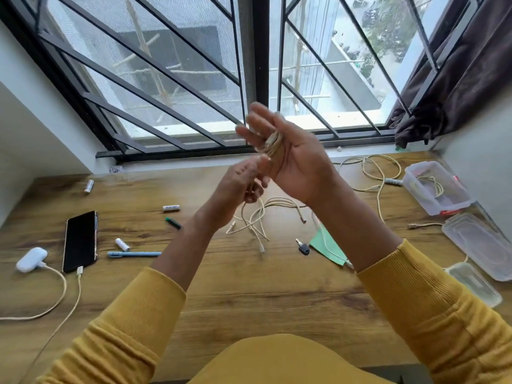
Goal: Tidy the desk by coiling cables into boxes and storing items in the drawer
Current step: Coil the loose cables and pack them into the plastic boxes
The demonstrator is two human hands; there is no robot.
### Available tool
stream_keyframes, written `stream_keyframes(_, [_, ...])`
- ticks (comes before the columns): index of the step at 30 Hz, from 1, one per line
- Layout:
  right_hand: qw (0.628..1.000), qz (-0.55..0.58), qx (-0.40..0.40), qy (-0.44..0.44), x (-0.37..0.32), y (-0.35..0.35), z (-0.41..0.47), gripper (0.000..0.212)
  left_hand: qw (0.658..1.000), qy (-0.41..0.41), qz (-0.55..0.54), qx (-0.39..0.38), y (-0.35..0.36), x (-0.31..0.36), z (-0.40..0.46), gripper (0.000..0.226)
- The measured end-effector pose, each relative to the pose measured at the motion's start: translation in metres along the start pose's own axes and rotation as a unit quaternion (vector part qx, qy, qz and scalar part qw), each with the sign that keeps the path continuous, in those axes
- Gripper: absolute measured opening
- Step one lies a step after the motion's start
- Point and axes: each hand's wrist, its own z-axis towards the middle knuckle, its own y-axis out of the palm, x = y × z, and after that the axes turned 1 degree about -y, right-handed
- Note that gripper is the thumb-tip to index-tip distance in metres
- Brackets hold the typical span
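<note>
My right hand [293,159] is raised above the wooden desk [249,295], fingers straight, with loops of a beige cable [274,141] wound around them. Just below, my left hand [241,184] pinches the same cable. The cable's loose remainder [255,217] hangs down and lies tangled on the desk. A clear plastic box [410,176] at the far right holds another coiled cable [432,187]. A third loose cable [371,167] sprawls beside that box.
A phone [80,242] and a white earbud case [31,259] lie at left, each plugged into a cord. Batteries [171,208], a blue pen [134,254], a green marker [173,223], a key [302,248] and green paper [324,245] are scattered. Clear lids [479,245] lie at right.
</note>
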Motion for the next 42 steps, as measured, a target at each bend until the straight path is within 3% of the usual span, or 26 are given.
stream_keyframes(4, [0.997,-0.046,0.032,-0.05,-0.023,-0.008,0.006,0.041,0.995,0.033,0.091,-0.028,0.009,-0.019,-0.016,0.035])
stream_keyframes(7, [0.978,-0.172,0.107,-0.04,-0.03,-0.017,0.006,0.045,0.98,0.06,0.186,-0.028,0.01,-0.013,-0.018,0.033])
stream_keyframes(11, [0.882,-0.439,0.164,0.04,-0.026,-0.023,0.001,0.049,0.943,0.14,0.301,0.004,0.003,0.01,-0.02,0.028])
stream_keyframes(13, [0.845,-0.506,0.156,0.078,-0.02,-0.027,-0.004,0.049,0.927,0.173,0.332,0.025,-0.004,0.026,-0.019,0.024])
stream_keyframes(15, [0.83,-0.53,0.134,0.108,-0.013,-0.027,-0.011,0.045,0.911,0.201,0.357,0.045,-0.012,0.036,-0.017,0.021])
stream_keyframes(17, [0.831,-0.531,0.097,0.133,-0.006,-0.026,-0.017,0.045,0.9,0.231,0.368,0.05,-0.016,0.045,-0.014,0.018])
stream_keyframes(18, [0.833,-0.527,0.083,0.15,-0.001,-0.024,-0.019,0.059,0.9,0.241,0.361,0.047,-0.018,0.048,-0.013,0.016])
stream_keyframes(20, [0.854,-0.482,0.067,0.184,0.006,-0.025,-0.022,0.086,0.912,0.246,0.325,0.045,-0.021,0.049,-0.01,0.01])
stream_keyframes(23, [0.894,-0.394,0.004,0.212,0.009,-0.026,-0.024,0.093,0.939,0.224,0.258,0.048,-0.026,0.046,-0.005,0.015])
stream_keyframes(26, [0.903,-0.349,-0.091,0.236,0.007,-0.021,-0.028,0.08,0.965,0.197,0.171,0.04,-0.024,0.041,-0.002,0.009])
stream_keyframes(29, [0.943,-0.24,-0.141,0.184,0.0,-0.013,-0.029,0.054,0.982,0.157,0.092,0.042,-0.012,0.03,-0.004,0.03])
stream_keyframes(32, [0.98,-0.102,-0.135,0.105,-0.007,-0.01,-0.022,0.051,0.992,0.109,0.036,0.046,0.0,0.014,-0.009,0.035])
stream_keyframes(35, [0.992,-0.027,-0.118,0.036,-0.015,-0.011,-0.015,0.053,0.996,0.078,0.023,0.036,0.007,0.002,-0.012,0.033])
stream_keyframes(39, [0.997,-0.063,-0.034,-0.006,-0.021,-0.017,-0.01,0.055,0.989,0.097,0.105,0.035,0.008,0.004,-0.018,0.023])
stream_keyframes(42, [0.991,-0.127,0.033,-0.013,-0.017,-0.025,-0.01,0.057,0.95,0.157,0.257,0.084,0.006,0.014,-0.022,0.017])
